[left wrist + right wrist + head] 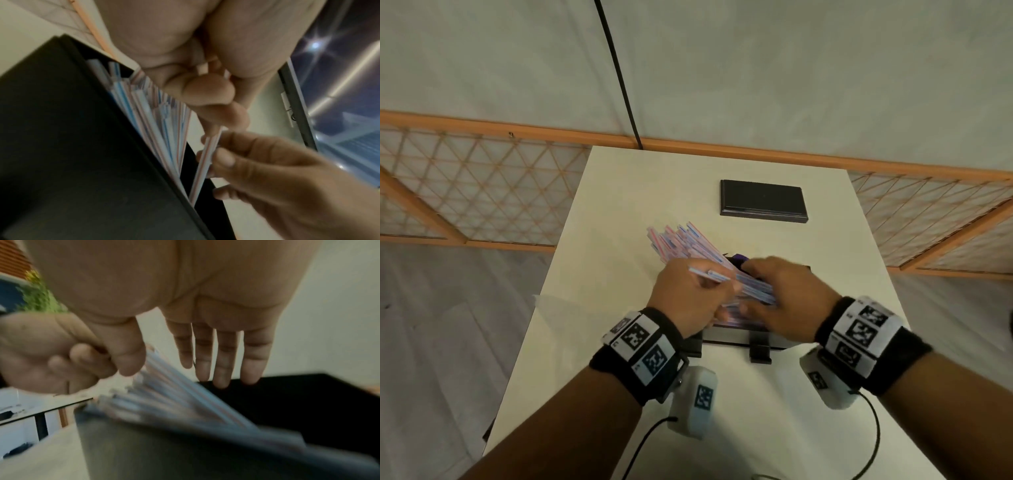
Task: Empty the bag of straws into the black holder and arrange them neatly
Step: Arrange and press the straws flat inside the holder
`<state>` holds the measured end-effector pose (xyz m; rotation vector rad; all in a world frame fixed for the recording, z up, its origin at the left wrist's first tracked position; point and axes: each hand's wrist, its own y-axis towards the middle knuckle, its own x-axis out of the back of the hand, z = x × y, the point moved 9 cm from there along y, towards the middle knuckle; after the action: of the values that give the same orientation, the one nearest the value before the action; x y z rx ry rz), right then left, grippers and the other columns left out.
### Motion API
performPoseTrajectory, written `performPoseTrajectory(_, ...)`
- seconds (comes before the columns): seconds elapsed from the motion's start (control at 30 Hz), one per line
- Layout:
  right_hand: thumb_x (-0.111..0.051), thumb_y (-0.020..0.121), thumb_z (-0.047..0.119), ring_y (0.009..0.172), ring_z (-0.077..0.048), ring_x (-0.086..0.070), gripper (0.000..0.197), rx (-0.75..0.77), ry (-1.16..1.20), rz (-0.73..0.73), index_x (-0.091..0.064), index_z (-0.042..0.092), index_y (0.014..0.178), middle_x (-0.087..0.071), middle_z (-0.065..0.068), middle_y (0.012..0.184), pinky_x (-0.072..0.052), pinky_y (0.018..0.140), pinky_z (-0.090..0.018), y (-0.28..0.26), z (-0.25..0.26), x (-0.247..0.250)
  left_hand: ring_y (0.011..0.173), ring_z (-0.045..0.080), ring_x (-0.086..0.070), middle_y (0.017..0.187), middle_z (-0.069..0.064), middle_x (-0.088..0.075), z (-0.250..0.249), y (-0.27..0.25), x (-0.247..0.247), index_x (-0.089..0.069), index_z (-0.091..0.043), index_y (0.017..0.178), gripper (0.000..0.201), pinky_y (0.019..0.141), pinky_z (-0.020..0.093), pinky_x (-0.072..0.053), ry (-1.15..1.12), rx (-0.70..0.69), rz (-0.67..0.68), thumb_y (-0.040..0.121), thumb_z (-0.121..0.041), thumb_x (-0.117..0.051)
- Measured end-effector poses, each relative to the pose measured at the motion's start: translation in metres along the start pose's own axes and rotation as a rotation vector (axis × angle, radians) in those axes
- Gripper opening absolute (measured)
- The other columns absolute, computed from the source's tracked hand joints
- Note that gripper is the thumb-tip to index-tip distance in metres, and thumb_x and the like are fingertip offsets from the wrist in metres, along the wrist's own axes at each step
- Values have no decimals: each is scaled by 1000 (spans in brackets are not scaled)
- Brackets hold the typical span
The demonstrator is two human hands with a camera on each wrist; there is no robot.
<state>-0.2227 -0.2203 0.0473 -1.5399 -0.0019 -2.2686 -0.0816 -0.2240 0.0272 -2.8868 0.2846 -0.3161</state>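
The black holder (736, 337) stands in the middle of the table under both hands. Red- and blue-striped straws (681, 243) lie in it, fanned out past its far-left rim. My left hand (709, 277) pinches one or two loose straws (203, 162) in curled fingers (205, 100) above the pile (160, 121). My right hand (767, 277) lies over the straws with its fingers (222, 361) straight, reaching toward the holder's far wall (287, 402). Its thumb (224, 159) touches the straw held by the left hand. The right wrist view is blurred.
A flat black lid (763, 200) lies near the table's far edge. A clear plastic sheet (548, 305), perhaps the bag, hangs over the left edge. Cables (873, 442) trail across the near table. A lattice fence (482, 192) runs behind.
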Motion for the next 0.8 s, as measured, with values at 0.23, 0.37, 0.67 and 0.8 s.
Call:
performPoseTrajectory(0.23, -28, 76, 81, 109, -23, -52, 88, -152, -63, 29, -41, 17, 135, -52, -1, 121, -45, 97, -40, 8, -31, -47, 54, 13, -50, 60, -10, -49, -27, -21, 66, -52, -24, 89, 48, 56, 27, -41, 435, -213, -509, 70, -57, -81)
performPoseTrajectory(0.37, -28, 75, 83, 110, -24, -51, 90, -134, -79, 25, -36, 21, 140, -50, -1, 122, -44, 98, -42, 14, -22, -54, 78, 11, -56, 92, -7, -56, 31, 2, 95, -47, -22, 110, 80, 77, 32, -46, -118, 54, -591, 54, -68, -81)
performPoseTrajectory(0.67, -31, 73, 82, 102, -30, -56, 84, -199, -43, 34, -39, 19, 128, -52, -5, 116, -48, 89, -43, 24, -16, -63, 91, 28, -75, 96, 8, -76, 24, 46, 47, -70, -12, 97, 44, 86, 48, -61, -295, 14, -234, 58, -22, -87)
performPoseTrajectory(0.8, -43, 78, 70, 114, -29, -53, 79, -187, -78, -37, -25, 26, 143, -49, 0, 131, -43, 96, -48, 20, -11, -53, 90, 31, -73, 92, 7, -76, 6, 40, 37, -70, -27, 80, 29, 88, 54, -59, -326, -126, -185, 54, -30, -84)
